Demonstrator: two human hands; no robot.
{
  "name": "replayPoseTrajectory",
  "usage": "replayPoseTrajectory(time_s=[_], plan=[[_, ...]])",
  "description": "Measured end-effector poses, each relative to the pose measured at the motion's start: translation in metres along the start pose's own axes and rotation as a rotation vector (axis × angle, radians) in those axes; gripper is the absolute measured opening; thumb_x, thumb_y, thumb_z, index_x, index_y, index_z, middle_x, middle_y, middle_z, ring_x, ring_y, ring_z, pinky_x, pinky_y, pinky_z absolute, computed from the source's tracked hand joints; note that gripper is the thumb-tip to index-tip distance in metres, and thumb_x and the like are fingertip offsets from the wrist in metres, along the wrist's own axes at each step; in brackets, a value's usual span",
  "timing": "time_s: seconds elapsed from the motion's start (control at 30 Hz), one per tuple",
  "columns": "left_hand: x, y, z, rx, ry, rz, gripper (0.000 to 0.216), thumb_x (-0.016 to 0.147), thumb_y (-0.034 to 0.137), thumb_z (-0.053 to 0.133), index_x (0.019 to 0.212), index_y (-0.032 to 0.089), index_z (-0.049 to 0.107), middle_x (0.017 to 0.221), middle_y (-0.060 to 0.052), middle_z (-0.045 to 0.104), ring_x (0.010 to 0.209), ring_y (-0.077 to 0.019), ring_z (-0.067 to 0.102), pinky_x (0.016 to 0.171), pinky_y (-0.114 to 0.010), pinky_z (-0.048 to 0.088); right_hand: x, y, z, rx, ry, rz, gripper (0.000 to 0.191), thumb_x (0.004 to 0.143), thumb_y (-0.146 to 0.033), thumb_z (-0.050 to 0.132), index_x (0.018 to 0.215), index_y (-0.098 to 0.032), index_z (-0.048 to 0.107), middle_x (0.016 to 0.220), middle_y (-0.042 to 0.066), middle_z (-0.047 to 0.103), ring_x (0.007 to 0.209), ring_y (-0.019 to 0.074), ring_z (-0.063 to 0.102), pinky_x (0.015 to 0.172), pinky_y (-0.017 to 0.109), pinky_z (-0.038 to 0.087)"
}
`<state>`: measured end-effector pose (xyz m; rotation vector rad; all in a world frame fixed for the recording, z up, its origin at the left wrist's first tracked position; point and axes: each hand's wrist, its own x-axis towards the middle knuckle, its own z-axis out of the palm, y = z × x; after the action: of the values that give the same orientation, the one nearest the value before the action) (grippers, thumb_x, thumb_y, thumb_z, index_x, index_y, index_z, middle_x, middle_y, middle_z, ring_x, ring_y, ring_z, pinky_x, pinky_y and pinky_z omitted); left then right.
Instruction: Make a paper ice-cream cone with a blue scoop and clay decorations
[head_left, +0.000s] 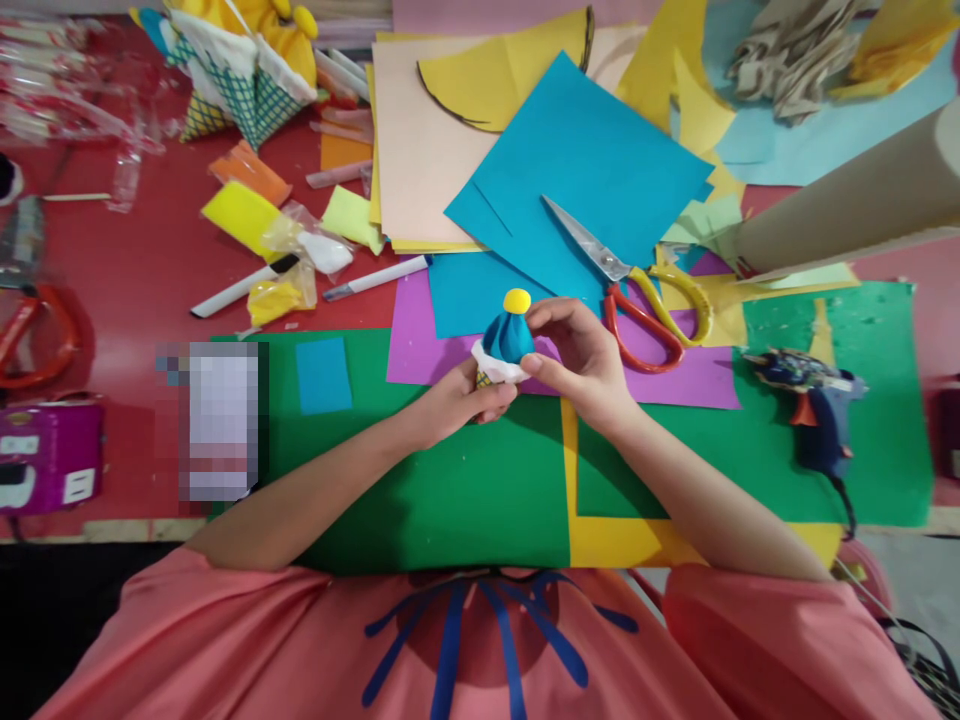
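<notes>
A small craft ice cream cone [511, 340] with a blue swirled top, a yellow ball at its tip and a white ruffled rim is held up at the middle. My left hand [469, 398] is closed around its patterned cone part from below, which hides most of that part. At the upper right of the cone, my right hand [581, 360] is curved, with the thumb touching the white rim and blue top and the fingers by the blue side. Scissors [611, 265] with red and yellow handles lie just beyond my right hand.
Green sheets [450, 500] cover the near table. Blue paper [585, 170] and a yellow cut piece [502, 75] lie behind. A glue gun [825, 420] and cardboard tube [855, 200] are right; markers [379, 277], clay packets [244, 215] and larger fabric cones [247, 80] are left.
</notes>
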<state>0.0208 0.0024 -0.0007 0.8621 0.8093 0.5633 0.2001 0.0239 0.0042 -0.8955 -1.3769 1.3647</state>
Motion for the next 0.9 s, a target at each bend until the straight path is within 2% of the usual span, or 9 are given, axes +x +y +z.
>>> replayPoseTrajectory(time_s=[0.1,0.23,0.47,0.67,0.8,0.9], plan=[[-0.001,0.002,0.001,-0.016,-0.022,-0.017,0.04,0.077,0.051,0.069,0.081,0.017,0.049,0.062,0.006,0.046,0.05,-0.0038,0.039,0.048,-0.02,0.03,0.0,-0.002,0.0,-0.008,0.017,-0.035,0.028,0.077,-0.035,0.077,0.096,-0.023,0.061,0.096,0.001,0.061,0.093,0.0149,0.059,0.086,0.031,0.049],[0.0,0.007,0.004,-0.081,-0.014,-0.039,0.046,0.071,0.053,0.073,0.088,0.017,0.05,0.064,0.006,0.047,0.047,-0.0037,0.036,0.046,-0.021,0.028,0.0,-0.007,-0.001,-0.026,0.016,0.014,0.024,0.086,-0.044,0.065,0.094,-0.021,0.061,0.094,0.003,0.061,0.09,0.0155,0.06,0.083,0.031,0.051],[0.0,0.008,0.004,-0.034,-0.029,-0.07,0.045,0.071,0.055,0.07,0.078,0.017,0.046,0.065,0.005,0.046,0.048,-0.0032,0.037,0.047,-0.022,0.027,0.001,-0.001,0.0,-0.057,0.012,-0.005,0.034,0.075,-0.043,0.077,0.094,-0.023,0.058,0.095,0.002,0.06,0.091,0.0161,0.059,0.086,0.033,0.05],[0.002,0.002,0.001,-0.024,-0.01,-0.008,0.037,0.072,0.045,0.067,0.09,0.018,0.048,0.065,0.005,0.048,0.051,-0.0059,0.042,0.049,-0.022,0.029,0.001,-0.005,0.0,-0.008,0.005,0.077,0.029,0.083,-0.047,0.067,0.095,-0.022,0.058,0.097,0.001,0.062,0.092,0.0145,0.062,0.086,0.031,0.052],[0.003,-0.001,0.001,0.044,0.041,-0.028,0.028,0.075,0.039,0.062,0.085,0.018,0.046,0.064,0.005,0.05,0.052,-0.0069,0.046,0.048,-0.022,0.032,0.001,-0.001,0.001,0.002,0.0,0.088,0.039,0.074,-0.048,0.076,0.097,-0.023,0.057,0.099,0.002,0.062,0.093,0.0162,0.063,0.087,0.033,0.052],[0.003,0.001,0.003,0.063,0.043,-0.008,0.032,0.075,0.041,0.065,0.083,0.018,0.045,0.062,0.006,0.05,0.052,-0.0064,0.046,0.047,-0.021,0.034,0.002,0.003,0.001,0.002,0.0,0.07,0.045,0.069,-0.048,0.08,0.097,-0.022,0.056,0.1,0.003,0.063,0.093,0.0169,0.063,0.086,0.034,0.053]])
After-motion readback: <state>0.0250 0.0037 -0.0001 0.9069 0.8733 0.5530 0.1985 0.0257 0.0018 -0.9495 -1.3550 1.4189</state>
